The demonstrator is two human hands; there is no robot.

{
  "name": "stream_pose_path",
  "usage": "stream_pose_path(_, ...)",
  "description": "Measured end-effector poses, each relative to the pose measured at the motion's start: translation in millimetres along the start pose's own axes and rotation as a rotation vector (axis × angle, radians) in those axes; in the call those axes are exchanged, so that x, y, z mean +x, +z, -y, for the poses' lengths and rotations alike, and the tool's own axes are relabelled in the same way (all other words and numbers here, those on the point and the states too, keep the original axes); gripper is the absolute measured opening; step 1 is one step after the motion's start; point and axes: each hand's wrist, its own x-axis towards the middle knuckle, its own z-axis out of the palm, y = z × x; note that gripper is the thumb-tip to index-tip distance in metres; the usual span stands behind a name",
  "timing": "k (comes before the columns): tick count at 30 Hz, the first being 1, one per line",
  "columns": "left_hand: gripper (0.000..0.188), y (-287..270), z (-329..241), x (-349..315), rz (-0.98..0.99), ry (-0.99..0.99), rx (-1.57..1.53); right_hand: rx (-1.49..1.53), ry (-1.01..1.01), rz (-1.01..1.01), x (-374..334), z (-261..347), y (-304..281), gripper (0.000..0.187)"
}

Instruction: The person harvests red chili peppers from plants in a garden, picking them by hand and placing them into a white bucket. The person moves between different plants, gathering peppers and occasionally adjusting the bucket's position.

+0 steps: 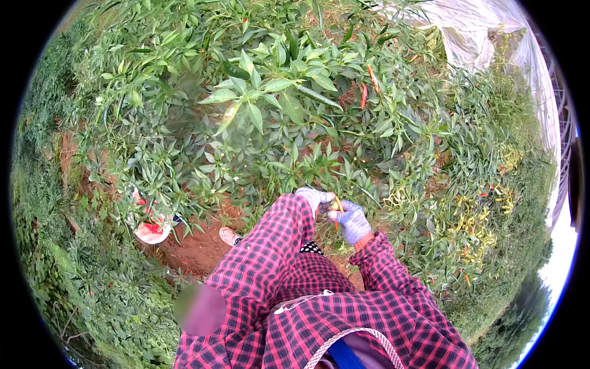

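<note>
My two hands, in light grey-purple knit gloves, are close together low in front of me among the pepper plants. Between them is a slim orange chili pepper (337, 205). The fingers of my right hand (353, 222) are closed on it, and an orange tip shows below them. My left hand (314, 199) meets the pepper's upper part with bent fingers, partly hidden. Green chili peppers hang on the leafy plant (270, 86) ahead, among them a long green pepper (319, 97). Farther right hangs a red chili pepper (364, 96).
A white bucket (152, 237) with red chili peppers inside stands on reddish soil (196, 249) at the left. My shoe (230, 236) is beside the soil. Yellowed plants (473, 227) grow at the right. Clear plastic sheeting (467, 37) lies at the far right.
</note>
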Motion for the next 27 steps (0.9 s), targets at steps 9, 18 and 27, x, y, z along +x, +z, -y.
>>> stream_pose_path(9,0.056,-9,-6,2,-0.286,0.311,1.103,0.09,0.285,0.369,-38,52,10,0.019)
stream_pose_path(18,0.056,-68,62,-121,-0.276,0.235,1.141,-0.634,0.156,0.253,20,47,111,0.016)
stream_pose_path(27,0.05,-129,172,-148,-0.284,0.43,0.731,-2.156,-0.92,0.99,61,-87,262,0.047)
